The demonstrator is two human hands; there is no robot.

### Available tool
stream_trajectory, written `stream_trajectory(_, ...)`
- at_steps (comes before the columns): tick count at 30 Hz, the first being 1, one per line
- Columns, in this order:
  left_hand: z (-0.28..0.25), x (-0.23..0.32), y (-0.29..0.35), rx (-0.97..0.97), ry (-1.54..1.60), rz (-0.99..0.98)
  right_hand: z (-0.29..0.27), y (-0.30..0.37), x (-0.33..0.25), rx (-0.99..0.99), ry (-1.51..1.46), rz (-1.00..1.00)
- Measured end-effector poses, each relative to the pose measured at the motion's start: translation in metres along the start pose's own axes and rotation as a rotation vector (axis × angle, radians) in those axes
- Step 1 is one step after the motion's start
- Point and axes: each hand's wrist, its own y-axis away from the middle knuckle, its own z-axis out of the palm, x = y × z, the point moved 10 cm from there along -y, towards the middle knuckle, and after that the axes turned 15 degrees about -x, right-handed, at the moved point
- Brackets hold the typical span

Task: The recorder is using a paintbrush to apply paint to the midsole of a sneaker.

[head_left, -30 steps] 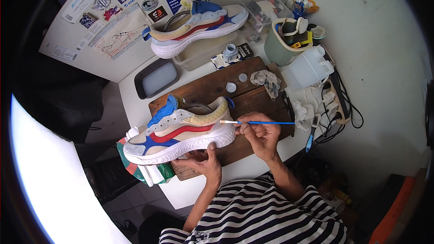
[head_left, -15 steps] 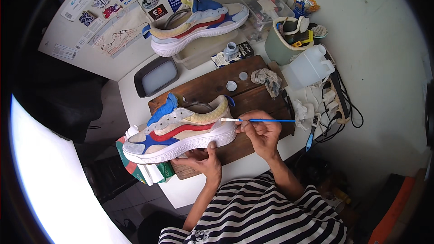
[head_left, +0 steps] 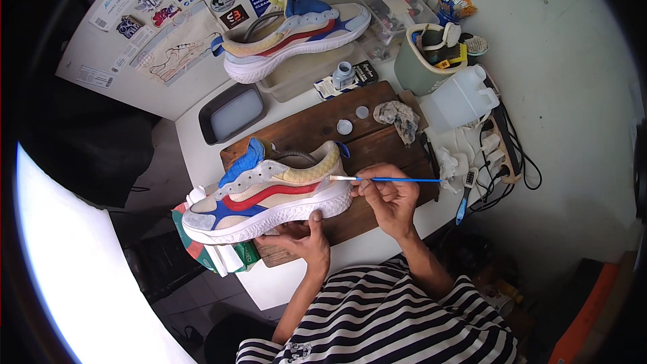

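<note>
A multicoloured sneaker [head_left: 269, 192] with a white sole, red stripe and blue patches is held above a dark wooden board [head_left: 377, 152]. My left hand [head_left: 302, 237] grips it from below, the thumb against the sole's side and the fingers partly hidden beneath. In my right hand [head_left: 387, 195] is a thin blue paintbrush [head_left: 404, 180], pinched near its ferrule. Its pale bristles meet the upper near the heel, just above the sole. Behind the board, a matching sneaker [head_left: 290, 37] rests on a clear plastic box [head_left: 296, 74].
Behind the board are a dark tray [head_left: 232, 116] and a small open bottle [head_left: 344, 75]. On the board lie a small round cap [head_left: 344, 127] and a crumpled rag [head_left: 397, 121]. To the right stand a green bin [head_left: 421, 67], a white jug [head_left: 458, 101] and a corded power strip [head_left: 502, 141].
Almost nothing differs. The sneaker and both hands hold nearly the same position, with the brush tip still at the heel area.
</note>
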Motion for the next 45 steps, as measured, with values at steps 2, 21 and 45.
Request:
stream_trajectory(2, 0.0, -0.001, -0.001, 0.005, 0.002, -0.002, -0.005, 0.002, 0.002, 0.033, -0.021, -0.005)
stream_trajectory(21, -0.001, 0.0, -0.001, -0.002, -0.022, 0.006, -0.006, 0.003, -0.004, 0.053, 0.052, 0.01)
stream_trajectory(45, 0.005, 0.005, -0.001, -0.015, 0.002, 0.01, -0.001, -0.004, -0.026, -0.04, 0.337, -0.083)
